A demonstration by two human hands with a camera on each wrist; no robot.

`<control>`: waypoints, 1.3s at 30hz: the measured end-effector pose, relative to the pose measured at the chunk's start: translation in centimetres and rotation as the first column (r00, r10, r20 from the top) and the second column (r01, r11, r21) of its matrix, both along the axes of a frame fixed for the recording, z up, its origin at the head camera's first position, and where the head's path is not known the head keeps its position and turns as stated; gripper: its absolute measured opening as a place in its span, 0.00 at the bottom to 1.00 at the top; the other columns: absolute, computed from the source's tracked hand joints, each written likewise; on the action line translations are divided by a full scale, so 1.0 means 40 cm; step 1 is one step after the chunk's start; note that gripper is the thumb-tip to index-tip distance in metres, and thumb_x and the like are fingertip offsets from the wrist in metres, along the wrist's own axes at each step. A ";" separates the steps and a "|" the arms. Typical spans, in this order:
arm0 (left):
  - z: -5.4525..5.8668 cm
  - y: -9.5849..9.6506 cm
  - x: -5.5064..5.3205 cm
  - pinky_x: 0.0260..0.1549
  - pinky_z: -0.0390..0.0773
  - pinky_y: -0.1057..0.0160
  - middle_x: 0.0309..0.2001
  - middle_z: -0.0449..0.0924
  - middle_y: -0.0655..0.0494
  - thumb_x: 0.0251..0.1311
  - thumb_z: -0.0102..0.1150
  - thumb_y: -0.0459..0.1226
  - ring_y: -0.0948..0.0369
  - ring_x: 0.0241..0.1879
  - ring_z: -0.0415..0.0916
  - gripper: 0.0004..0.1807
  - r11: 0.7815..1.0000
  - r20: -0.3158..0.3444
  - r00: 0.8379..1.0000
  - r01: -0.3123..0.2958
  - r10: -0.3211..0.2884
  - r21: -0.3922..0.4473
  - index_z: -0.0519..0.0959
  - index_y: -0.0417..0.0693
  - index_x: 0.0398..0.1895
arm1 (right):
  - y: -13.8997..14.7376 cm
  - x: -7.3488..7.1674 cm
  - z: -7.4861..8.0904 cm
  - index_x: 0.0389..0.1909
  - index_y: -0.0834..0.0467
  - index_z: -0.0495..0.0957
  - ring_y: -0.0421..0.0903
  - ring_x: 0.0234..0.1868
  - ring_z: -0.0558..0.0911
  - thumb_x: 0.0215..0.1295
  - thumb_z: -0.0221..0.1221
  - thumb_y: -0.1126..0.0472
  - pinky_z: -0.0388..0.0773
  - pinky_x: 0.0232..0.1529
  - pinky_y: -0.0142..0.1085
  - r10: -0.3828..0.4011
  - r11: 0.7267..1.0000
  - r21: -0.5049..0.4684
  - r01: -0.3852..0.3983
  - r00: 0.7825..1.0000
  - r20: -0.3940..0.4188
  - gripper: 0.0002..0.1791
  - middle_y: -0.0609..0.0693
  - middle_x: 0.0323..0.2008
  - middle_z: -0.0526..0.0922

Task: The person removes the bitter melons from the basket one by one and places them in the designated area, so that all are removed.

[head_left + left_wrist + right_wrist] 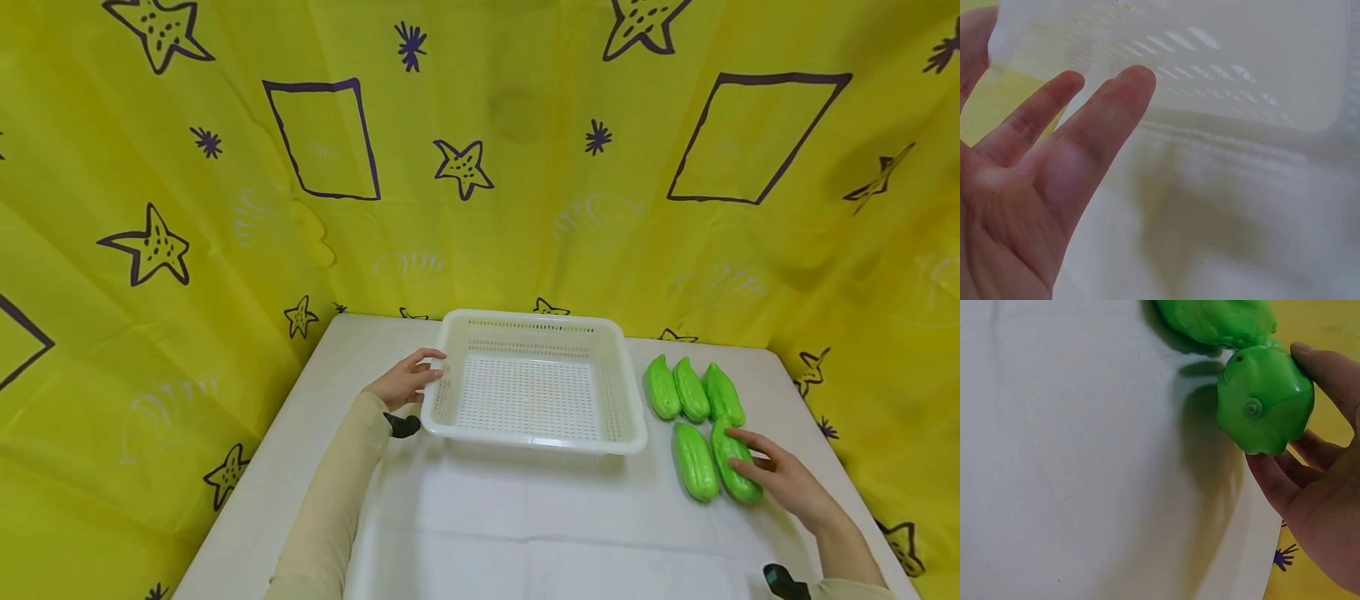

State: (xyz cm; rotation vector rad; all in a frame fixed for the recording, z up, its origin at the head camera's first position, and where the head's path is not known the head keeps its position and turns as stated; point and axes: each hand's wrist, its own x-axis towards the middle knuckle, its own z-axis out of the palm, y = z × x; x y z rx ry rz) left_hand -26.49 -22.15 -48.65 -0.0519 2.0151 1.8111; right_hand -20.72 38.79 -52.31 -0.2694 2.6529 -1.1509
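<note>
A white perforated plastic basket (532, 442) sits on the table. My left hand (405, 382) holds it by its left rim; close up in the left wrist view, fingers lie on both sides of the basket's wall (1260, 56). To the right of the basket, my right hand (787, 475) grips a green toy cucumber (724, 458) between thumb and fingers. Its round, ribbed end (1266, 400) faces the right wrist camera. Beside it on the left lies another cucumber (696, 462). Behind these are three more, including a cucumber (723, 394) whose near end meets the held one.
The white-covered table (465, 517) carries everything. A yellow curtain (510, 233) with drawn stars and shells hangs behind it and along both sides. The basket's inside shows only its perforated floor. Dark straps show at both wrists.
</note>
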 end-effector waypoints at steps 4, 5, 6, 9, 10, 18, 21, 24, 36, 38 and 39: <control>0.009 0.000 0.005 0.43 0.80 0.56 0.64 0.69 0.45 0.70 0.56 0.38 0.52 0.51 0.74 0.23 1.000 0.003 1.000 0.000 0.000 0.004 0.65 0.55 0.65 | -0.002 0.000 -0.008 0.69 0.68 0.59 0.74 0.57 0.69 0.72 0.56 0.54 0.73 0.38 0.27 0.007 1.000 0.003 -0.007 1.000 -0.001 0.32 0.76 0.67 0.57; 0.010 -0.001 0.005 0.43 0.80 0.57 0.64 0.69 0.45 0.70 0.56 0.38 0.52 0.51 0.74 0.23 1.000 0.004 1.000 0.000 -0.001 0.004 0.65 0.55 0.65 | -0.004 -0.001 -0.009 0.69 0.68 0.60 0.73 0.58 0.69 0.72 0.56 0.54 0.72 0.38 0.27 0.006 1.000 0.006 -0.006 1.000 0.000 0.32 0.76 0.67 0.58; 0.010 -0.002 0.005 0.42 0.80 0.57 0.64 0.69 0.45 0.69 0.56 0.39 0.52 0.50 0.75 0.23 1.000 0.004 1.000 0.001 -0.001 0.005 0.65 0.55 0.65 | -0.005 -0.001 -0.010 0.68 0.68 0.60 0.73 0.58 0.69 0.72 0.56 0.54 0.73 0.39 0.27 0.005 1.000 0.006 -0.005 1.000 -0.002 0.32 0.75 0.66 0.58; 0.010 -0.003 0.005 0.41 0.80 0.58 0.63 0.69 0.45 0.69 0.56 0.39 0.53 0.49 0.75 0.23 1.000 0.003 1.000 0.004 -0.004 0.010 0.65 0.54 0.65 | -0.009 -0.004 -0.013 0.68 0.69 0.61 0.71 0.58 0.69 0.72 0.56 0.54 0.73 0.39 0.26 0.000 1.000 0.011 0.000 1.000 -0.005 0.32 0.75 0.66 0.60; 0.009 -0.003 0.005 0.41 0.80 0.58 0.63 0.69 0.45 0.69 0.56 0.39 0.53 0.49 0.75 0.23 1.000 0.003 1.000 0.004 -0.004 0.013 0.65 0.54 0.65 | -0.010 -0.005 -0.013 0.68 0.69 0.61 0.71 0.58 0.69 0.72 0.57 0.54 0.72 0.39 0.26 -0.001 1.000 0.014 0.002 1.000 -0.007 0.32 0.75 0.66 0.61; 0.005 -0.006 0.004 0.41 0.80 0.58 0.63 0.69 0.44 0.69 0.56 0.39 0.53 0.49 0.75 0.23 1.000 0.004 1.000 0.004 -0.004 0.027 0.65 0.54 0.66 | -0.017 -0.014 -0.015 0.68 0.69 0.61 0.71 0.60 0.68 0.72 0.57 0.53 0.71 0.40 0.22 -0.007 1.000 0.008 0.007 1.000 -0.005 0.33 0.74 0.66 0.61; 0.001 -0.007 0.002 0.40 0.80 0.59 0.63 0.69 0.44 0.70 0.55 0.39 0.54 0.49 0.75 0.23 1.000 -0.003 1.000 0.010 -0.010 0.019 0.64 0.53 0.66 | -0.015 -0.013 -0.015 0.69 0.69 0.60 0.73 0.60 0.67 0.73 0.56 0.53 0.71 0.40 0.22 -0.007 1.000 0.000 0.007 1.000 0.007 0.33 0.74 0.67 0.60; -0.016 -0.011 -0.008 0.40 0.80 0.59 0.63 0.69 0.44 0.70 0.55 0.40 0.54 0.49 0.75 0.24 1.000 -0.009 1.000 0.015 -0.015 0.013 0.64 0.53 0.67 | -0.013 -0.011 -0.011 0.70 0.69 0.59 0.74 0.61 0.66 0.73 0.55 0.53 0.70 0.39 0.23 -0.009 1.000 -0.006 0.009 1.000 0.022 0.33 0.75 0.67 0.58; -0.046 -0.022 -0.033 0.40 0.80 0.58 0.63 0.70 0.47 0.65 0.62 0.44 0.53 0.50 0.75 0.25 1.000 0.010 1.000 0.001 -0.001 0.005 0.68 0.59 0.63 | -0.017 -0.006 -0.009 0.71 0.67 0.58 0.72 0.62 0.64 0.73 0.54 0.50 0.68 0.41 0.21 -0.037 0.998 -0.045 0.040 0.998 0.048 0.35 0.73 0.68 0.57; -0.046 -0.023 -0.033 0.41 0.80 0.58 0.63 0.70 0.47 0.64 0.62 0.45 0.53 0.50 0.75 0.26 1.000 0.007 1.000 0.004 -0.004 0.002 0.67 0.58 0.64 | -0.015 -0.007 -0.010 0.71 0.66 0.57 0.73 0.63 0.63 0.73 0.54 0.49 0.70 0.42 0.23 -0.043 0.998 -0.045 0.046 0.997 0.068 0.36 0.72 0.68 0.56; -0.046 -0.023 -0.032 0.41 0.80 0.58 0.63 0.70 0.47 0.64 0.62 0.45 0.53 0.50 0.75 0.26 1.000 0.008 1.000 0.003 -0.003 0.004 0.67 0.59 0.64 | -0.014 -0.006 -0.009 0.72 0.66 0.56 0.73 0.63 0.63 0.73 0.54 0.48 0.72 0.45 0.27 -0.047 0.998 -0.042 0.050 0.996 0.080 0.36 0.73 0.69 0.56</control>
